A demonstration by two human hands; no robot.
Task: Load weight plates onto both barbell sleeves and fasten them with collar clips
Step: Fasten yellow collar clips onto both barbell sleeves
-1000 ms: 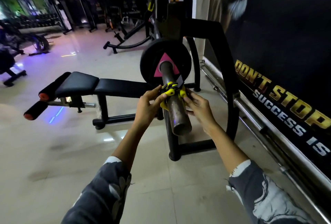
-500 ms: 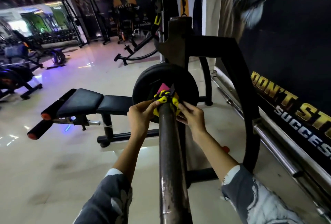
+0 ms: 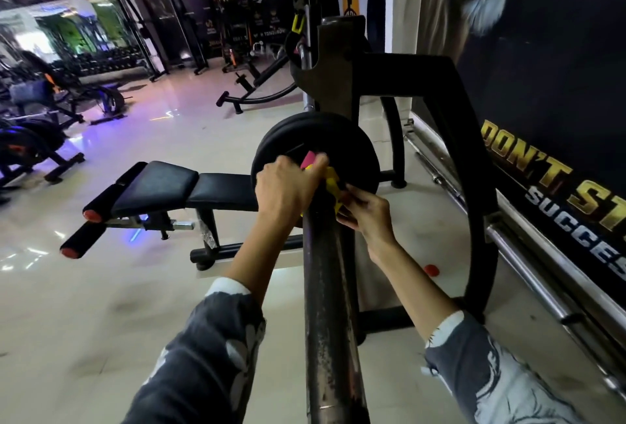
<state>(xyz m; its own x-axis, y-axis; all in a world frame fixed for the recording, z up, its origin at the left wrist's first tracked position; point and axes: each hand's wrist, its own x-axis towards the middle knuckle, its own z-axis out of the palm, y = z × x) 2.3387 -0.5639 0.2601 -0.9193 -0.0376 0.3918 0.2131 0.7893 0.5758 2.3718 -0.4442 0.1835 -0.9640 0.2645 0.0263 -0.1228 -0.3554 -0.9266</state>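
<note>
A worn steel barbell sleeve [image 3: 330,305] runs from the bottom of the view up to a black weight plate [image 3: 355,152] with a pink triangle mark, loaded on it. A yellow and black collar clip [image 3: 333,183] sits on the sleeve right against the plate. My left hand [image 3: 288,186] curls over the clip and sleeve from the left. My right hand [image 3: 367,212] pinches the clip from the right. Most of the clip is hidden under my fingers.
The bar rests on a black rack frame [image 3: 474,186] beside a dark wall banner. A black bench [image 3: 176,188] with foam rollers stands left of the plate. A long chrome bar [image 3: 528,254] lies along the wall. Other gym machines stand further back.
The clip has slid along the sleeve from near its end up against the plate. Both hands went with it, and my left hand now wraps over its top.
</note>
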